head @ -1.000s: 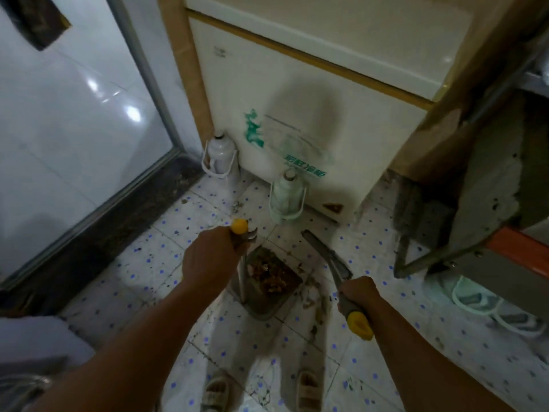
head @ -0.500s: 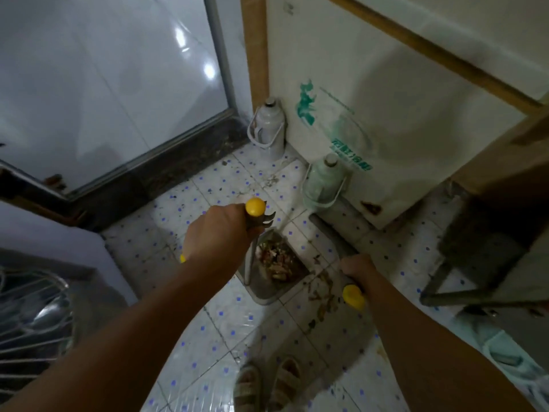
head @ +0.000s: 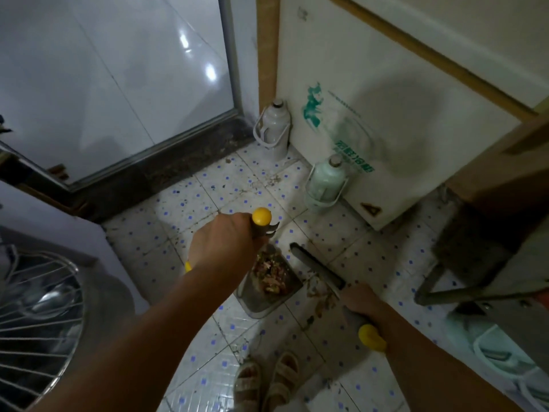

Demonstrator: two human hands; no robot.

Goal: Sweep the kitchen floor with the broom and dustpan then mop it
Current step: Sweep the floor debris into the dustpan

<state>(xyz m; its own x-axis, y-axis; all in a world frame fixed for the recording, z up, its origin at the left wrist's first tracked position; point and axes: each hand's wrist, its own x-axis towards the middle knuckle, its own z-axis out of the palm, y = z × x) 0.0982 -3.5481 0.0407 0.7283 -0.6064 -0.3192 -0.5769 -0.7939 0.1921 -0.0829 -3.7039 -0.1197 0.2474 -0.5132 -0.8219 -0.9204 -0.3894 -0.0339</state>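
My left hand point(head: 221, 243) grips the top of the dustpan's upright handle, just under its yellow knob point(head: 261, 216). The grey dustpan point(head: 261, 304) rests on the tiled floor below it and holds a pile of brown and green scraps point(head: 271, 273). My right hand point(head: 358, 297) is closed around the grey broom handle point(head: 316, 267), whose yellow end point(head: 371, 337) sticks out behind my wrist. The handle slants down to the floor to the right of the pan; its bristles are hidden. Loose scraps point(head: 319, 295) lie between pan and broom.
Two thermos flasks, one white point(head: 273, 126) and one pale green point(head: 326, 182), stand against a white chest freezer point(head: 416, 120). A dark threshold point(head: 166, 171) runs below a glass door. A wire fan guard point(head: 32, 316) is at left, a metal frame point(head: 439, 289) at right. My sandalled feet point(head: 267, 382) are below.
The view has swung left and down, bringing the fan guard into sight. My right hand has drawn the broom closer to the dustpan. The left hand keeps its grip on the handle.
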